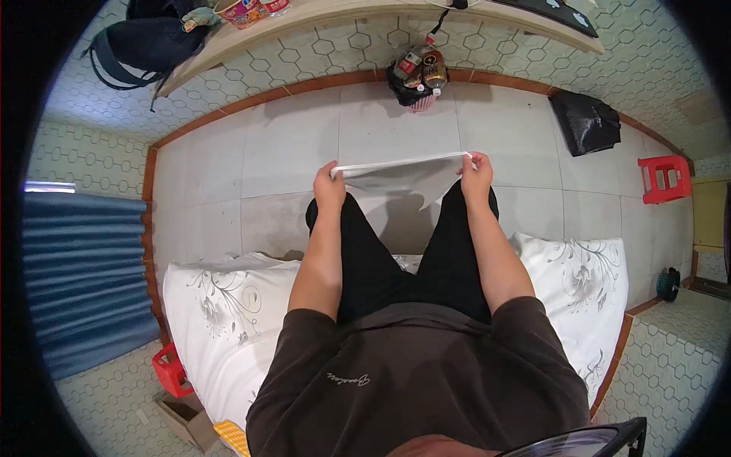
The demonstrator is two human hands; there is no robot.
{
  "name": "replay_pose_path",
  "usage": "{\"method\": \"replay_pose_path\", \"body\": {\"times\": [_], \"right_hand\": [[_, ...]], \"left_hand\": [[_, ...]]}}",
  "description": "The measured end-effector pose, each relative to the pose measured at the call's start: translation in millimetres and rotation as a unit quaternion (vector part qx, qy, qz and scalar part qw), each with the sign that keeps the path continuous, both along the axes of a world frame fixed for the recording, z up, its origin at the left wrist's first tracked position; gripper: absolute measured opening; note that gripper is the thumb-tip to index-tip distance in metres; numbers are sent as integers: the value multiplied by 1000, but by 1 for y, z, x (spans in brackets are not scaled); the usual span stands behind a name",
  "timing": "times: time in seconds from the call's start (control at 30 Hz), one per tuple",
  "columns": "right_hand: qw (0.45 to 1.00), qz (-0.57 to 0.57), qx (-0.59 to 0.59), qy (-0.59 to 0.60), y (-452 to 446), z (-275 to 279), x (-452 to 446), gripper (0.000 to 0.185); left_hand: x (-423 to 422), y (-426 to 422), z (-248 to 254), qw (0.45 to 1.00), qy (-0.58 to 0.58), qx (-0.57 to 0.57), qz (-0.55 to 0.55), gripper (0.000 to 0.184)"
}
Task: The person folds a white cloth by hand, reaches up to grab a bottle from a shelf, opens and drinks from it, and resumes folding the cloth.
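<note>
A thin white sheet (402, 161), perhaps plastic or cloth, is stretched between my two hands above the floor, in front of my knees. Its upper edge is pulled nearly straight and the rest hangs down; I cannot make out its exact kind. My left hand (330, 185) pinches the left end of that edge, over my left knee. At the other end, the right corner is gripped between the thumb and fingers of my right hand (477, 174). Black trousers (369, 263) cover my legs, which are spread apart under the sheet.
I sit on a bed with a white floral sheet (582, 278). By the far wall stands a bin (421, 103) full of bottles, below a wooden shelf (327, 24). A black bag (585, 122) and a red stool (665, 180) are at right, a blue curtain (87, 278) at left.
</note>
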State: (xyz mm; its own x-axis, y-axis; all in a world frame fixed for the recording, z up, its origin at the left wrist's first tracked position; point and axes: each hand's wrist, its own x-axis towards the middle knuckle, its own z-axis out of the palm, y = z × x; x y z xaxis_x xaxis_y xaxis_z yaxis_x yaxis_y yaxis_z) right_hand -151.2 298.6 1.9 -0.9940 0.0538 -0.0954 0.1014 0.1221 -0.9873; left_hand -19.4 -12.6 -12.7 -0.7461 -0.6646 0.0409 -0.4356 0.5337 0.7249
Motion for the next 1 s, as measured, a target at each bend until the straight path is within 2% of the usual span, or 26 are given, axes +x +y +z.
{"method": "replay_pose_path", "body": {"times": [0.03,0.2,0.7,0.87,1.0], "right_hand": [[998,-27,-47,-10,1,0,-2,16],[995,-39,-83,43,0,-7,-7,17],[989,-95,-117,5,7,-12,-11,17],[998,-54,-40,5,5,-8,-7,16],[999,-37,-24,5,1,-9,-7,16]], "left_hand": [[1,-2,1,999,6,13,31,27],[1,0,5,999,18,45,2,24],[0,-1,1,971,119,204,20,18],[1,0,8,973,86,212,35,14],[0,3,8,962,110,245,39,11]]}}
